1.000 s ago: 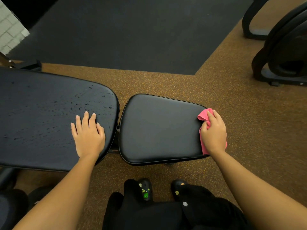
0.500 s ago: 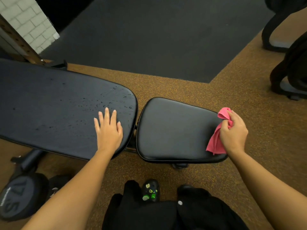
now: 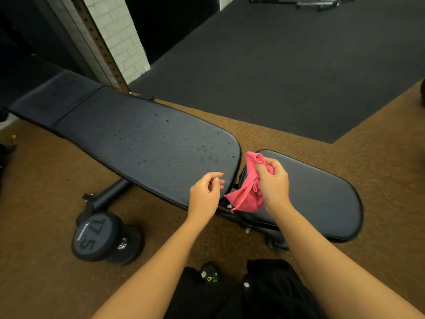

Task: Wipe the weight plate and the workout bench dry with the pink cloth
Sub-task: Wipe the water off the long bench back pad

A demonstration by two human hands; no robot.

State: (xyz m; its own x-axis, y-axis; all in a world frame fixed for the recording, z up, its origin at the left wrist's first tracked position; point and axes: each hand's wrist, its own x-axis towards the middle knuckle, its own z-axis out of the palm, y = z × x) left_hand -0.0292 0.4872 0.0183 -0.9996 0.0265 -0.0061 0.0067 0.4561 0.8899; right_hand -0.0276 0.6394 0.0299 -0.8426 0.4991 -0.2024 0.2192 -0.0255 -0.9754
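Observation:
A black workout bench lies across the view. Its long back pad (image 3: 147, 139) is speckled with water drops, and its seat pad (image 3: 322, 194) on the right looks smooth. My right hand (image 3: 272, 185) grips the pink cloth (image 3: 249, 196), bunched and hanging over the gap between the two pads. My left hand (image 3: 204, 194) hovers just off the near end of the back pad, fingers loosely curled and holding nothing, a little left of the cloth. No weight plate is in view.
A black 17.5 dumbbell (image 3: 103, 240) lies on the brown floor under the back pad, next to the bench's foot bar (image 3: 105, 196). A perforated rack upright (image 3: 99, 44) and white brick wall stand behind. Dark rubber flooring (image 3: 276, 65) stretches beyond.
My right hand carried the pink cloth from the seat pad's right edge to the gap between the pads. My left hand lifted off the back pad. The view swung left.

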